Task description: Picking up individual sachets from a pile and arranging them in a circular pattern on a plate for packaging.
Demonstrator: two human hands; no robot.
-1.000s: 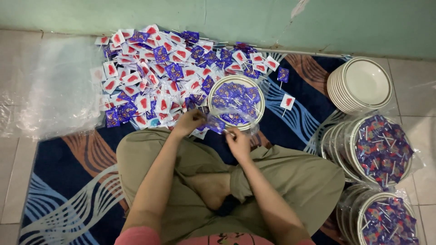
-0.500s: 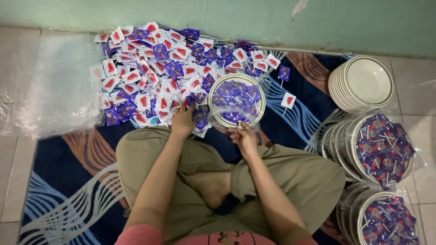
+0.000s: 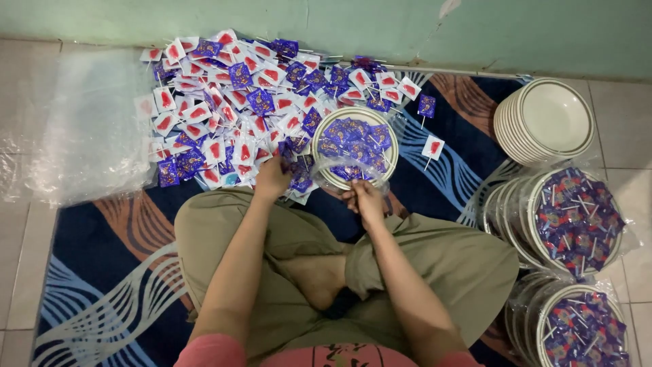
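Mostly purple and white-red square lollipop packets (image 3: 224, 109) heaped at rug's (image 3: 109, 272) far edge, against wall. Left hand (image 3: 272, 178) pressed onto heap's near edge, fingers curled on packets; exact grasp unclear. Right hand (image 3: 365, 198) pinched clear plastic wrap (image 3: 339, 166) at near rim of packet-filled plate (image 3: 354, 146). Wrapped filled plates (image 3: 577, 221) at rug's right edge; lowest stack cut off. Bare plate stack (image 3: 547, 119) near far right corner.

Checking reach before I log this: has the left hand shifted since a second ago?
Yes. The left hand has moved left, away from the filled plate, and now rests on the pile of wrapped lollipops.
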